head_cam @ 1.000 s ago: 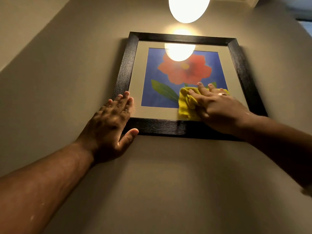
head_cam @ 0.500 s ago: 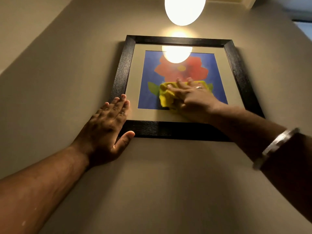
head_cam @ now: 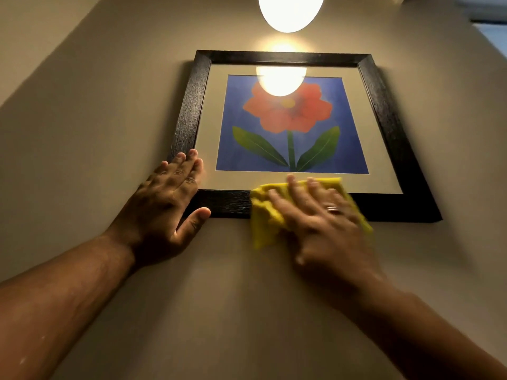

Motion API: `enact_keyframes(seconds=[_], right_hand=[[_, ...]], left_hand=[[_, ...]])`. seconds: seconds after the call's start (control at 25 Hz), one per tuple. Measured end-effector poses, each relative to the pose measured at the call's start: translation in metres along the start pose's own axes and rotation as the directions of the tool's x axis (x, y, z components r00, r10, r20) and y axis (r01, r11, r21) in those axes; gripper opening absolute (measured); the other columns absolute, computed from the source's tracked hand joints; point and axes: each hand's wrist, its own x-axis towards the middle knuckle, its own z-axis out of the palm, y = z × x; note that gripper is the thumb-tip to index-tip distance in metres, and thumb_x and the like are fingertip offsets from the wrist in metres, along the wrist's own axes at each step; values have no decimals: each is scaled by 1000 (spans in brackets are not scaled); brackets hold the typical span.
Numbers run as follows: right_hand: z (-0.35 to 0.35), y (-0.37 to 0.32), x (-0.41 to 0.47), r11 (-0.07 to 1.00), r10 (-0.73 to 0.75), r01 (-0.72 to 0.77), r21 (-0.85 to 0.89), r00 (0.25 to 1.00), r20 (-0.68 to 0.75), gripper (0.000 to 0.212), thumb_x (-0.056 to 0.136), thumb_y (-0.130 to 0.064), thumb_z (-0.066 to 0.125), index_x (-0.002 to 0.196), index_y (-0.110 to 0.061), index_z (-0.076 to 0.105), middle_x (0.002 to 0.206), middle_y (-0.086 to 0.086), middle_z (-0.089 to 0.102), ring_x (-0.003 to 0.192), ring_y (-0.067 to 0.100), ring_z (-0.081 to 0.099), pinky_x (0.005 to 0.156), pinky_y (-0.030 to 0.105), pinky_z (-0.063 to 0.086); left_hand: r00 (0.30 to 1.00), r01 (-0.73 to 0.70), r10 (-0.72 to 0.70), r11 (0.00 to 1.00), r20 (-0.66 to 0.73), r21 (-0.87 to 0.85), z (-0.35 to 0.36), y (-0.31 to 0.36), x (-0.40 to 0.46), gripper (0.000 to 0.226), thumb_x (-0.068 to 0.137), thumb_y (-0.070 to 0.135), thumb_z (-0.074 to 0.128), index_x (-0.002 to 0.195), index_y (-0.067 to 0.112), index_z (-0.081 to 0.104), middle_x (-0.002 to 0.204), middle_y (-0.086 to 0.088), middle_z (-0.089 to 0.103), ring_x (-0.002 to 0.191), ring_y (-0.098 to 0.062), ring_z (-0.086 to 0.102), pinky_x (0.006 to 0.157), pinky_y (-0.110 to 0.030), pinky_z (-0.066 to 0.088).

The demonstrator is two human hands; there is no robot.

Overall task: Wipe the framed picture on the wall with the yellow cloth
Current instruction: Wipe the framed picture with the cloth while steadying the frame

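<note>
A: Plain beige wall, lit warm from a glowing oval ceiling lamp overhead; seen steeply from below.

B: And hung on it?

A: Square framed picture with a dark textured wooden frame, pale mat, red flower with green leaves on blue under glass. Lamp mirrored near the top of the glass.

B: Left hand?

A: Flat and spread against the lower left corner of the frame, fingers laid upward over the left rail, thumb stretched along the underside of the bottom rail. Holding nothing, apparently just steadying.

B: Right hand?

A: Open-palmed, fingers splayed, pressing the crumpled yellow cloth flat. No pinch, only pressure. Somewhat blurred, so probably mid-stroke.

B: Where exactly is the cloth?

A: Straddling the bottom rail around its middle: upper edge on the lower strip of mat, lower part hanging onto bare wall beneath the frame.

B: Which way from there?

A: Glass and flower directly above the right fingertips; bottom rail running left to right beneath the palm. Unwiped stretch of rail off to the right, the steadying hand near on the left. Right hand plainly the working one.

B: Risk?

A: Possibly a sideways push tilting the frame, hence the left-hand brace.
</note>
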Motion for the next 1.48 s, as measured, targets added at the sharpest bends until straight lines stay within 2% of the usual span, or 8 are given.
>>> enact_keyframes(seconds=[0.12, 0.32, 0.52, 0.68, 0.88, 1.12, 1.32, 1.48], right_hand=[[-9, 18, -11, 964, 263, -265, -22, 963, -61, 78, 71, -29, 34, 144, -43, 10, 160, -4, 6, 147, 25, 3, 119, 42, -1], [3, -16, 2, 992, -95, 91, 84, 994, 47, 70, 77, -38, 36, 142, -48, 13, 157, -13, 5, 147, 17, -2, 119, 38, -4], [-8, 15, -3, 932, 362, -352, 88, 920, -152, 65, 75, -33, 38, 139, -39, 36, 154, -3, 31, 143, 26, 22, 118, 42, 9], [17, -42, 3, 994, -54, 62, 95, 996, -77, 55, 88, -35, 41, 141, -37, 32, 154, -6, 28, 145, 21, 19, 117, 39, 5], [-13, 28, -12, 961, 273, -276, -2, 952, -136, 63, 77, -21, 34, 140, -30, 38, 150, 3, 41, 138, 31, 34, 115, 48, 21], [6, -25, 14, 984, -161, 159, 84, 987, 13, 52, 92, -37, 45, 142, -38, 29, 155, -5, 29, 144, 22, 22, 117, 44, 11], [-29, 113, -23, 986, 165, -166, -15, 984, -72, 68, 81, -37, 46, 144, -32, 21, 152, 6, 36, 139, 35, 32, 112, 50, 22], [-61, 163, 110, 930, 362, -362, 64, 932, 12, 62, 84, -43, 34, 143, -23, 29, 159, 8, 16, 145, 34, 14, 118, 48, 14]], left_hand=[[1000, 3, -3, 1000, -2, 10, 1, -1, -2, 81, 88, 58, 25, 153, 11, 14, 163, -10, 9, 151, -25, 7, 123, -43, 14], [1000, 10, -10, 1000, -11, -2, 0, 0, -1, 78, 88, 57, 25, 153, 15, 16, 164, -10, 11, 151, -25, 9, 123, -43, 14], [1000, 13, -13, 1000, -3, -2, 1, -1, -1, 78, 88, 58, 25, 154, 18, 13, 164, -9, 9, 152, -24, 7, 123, -45, 15], [1000, 17, -17, 1000, -11, -19, 2, -1, 0, 77, 88, 59, 25, 154, 21, 10, 164, -8, 9, 152, -24, 7, 123, -44, 14], [1000, 6, -6, 1000, -12, -14, 4, -3, -1, 75, 89, 58, 25, 154, 26, 6, 164, -8, 8, 152, -24, 6, 123, -45, 14], [1000, 16, -16, 1000, -17, -23, 3, -1, -1, 75, 88, 60, 24, 154, 28, 6, 164, -7, 7, 151, -24, 6, 122, -44, 13], [999, -27, 27, 1000, -39, -3, 9, -7, -1, 72, 90, 63, 18, 154, 32, 5, 164, -9, 10, 151, -27, 11, 121, -45, 16], [997, -43, 44, 999, -61, 9, 14, -11, 0, 70, 90, 63, 17, 153, 34, 6, 164, -7, 9, 151, -24, 10, 121, -44, 16]])
